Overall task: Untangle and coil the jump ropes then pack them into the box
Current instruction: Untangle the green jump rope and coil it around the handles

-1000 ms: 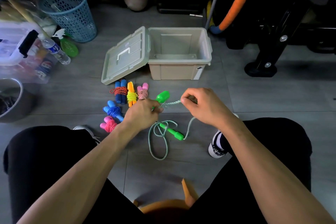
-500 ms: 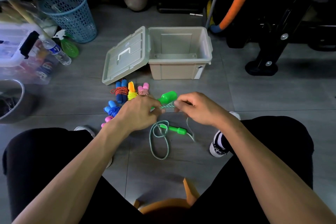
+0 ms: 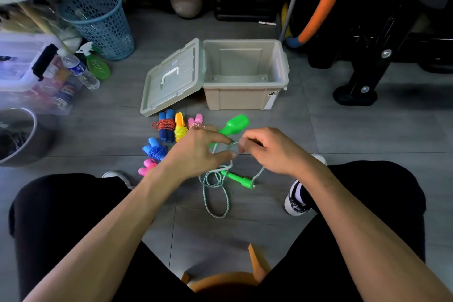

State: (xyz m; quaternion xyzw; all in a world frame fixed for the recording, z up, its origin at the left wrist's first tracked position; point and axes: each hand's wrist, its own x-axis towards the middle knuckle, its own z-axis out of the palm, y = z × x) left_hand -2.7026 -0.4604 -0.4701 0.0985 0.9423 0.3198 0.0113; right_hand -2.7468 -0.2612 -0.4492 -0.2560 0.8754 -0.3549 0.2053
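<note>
My left hand (image 3: 198, 152) holds one green handle (image 3: 234, 125) of a jump rope, fingers curled round its lower part. My right hand (image 3: 267, 148) pinches the green-white cord (image 3: 215, 193) close to the left hand. The cord loops down to the floor, where the second green handle (image 3: 239, 179) lies. Several coiled ropes lie on the floor to the left: blue handles with red cord (image 3: 165, 126), an orange-yellow one (image 3: 180, 127), a pink one (image 3: 196, 120), an all-blue one (image 3: 154, 148) and another pink one (image 3: 147, 167). The beige box (image 3: 245, 99) stands open behind them.
The box lid (image 3: 171, 78) leans against the box's left side. A blue mesh bin (image 3: 98, 22), a spray bottle (image 3: 96, 66) and a water bottle (image 3: 81, 71) stand far left. A black machine base (image 3: 355, 95) is at right. My shoes (image 3: 297, 201) flank the rope.
My right hand has moved left toward my left hand, drawing the cord in close to the held green handle. The floor handle has shifted slightly right.
</note>
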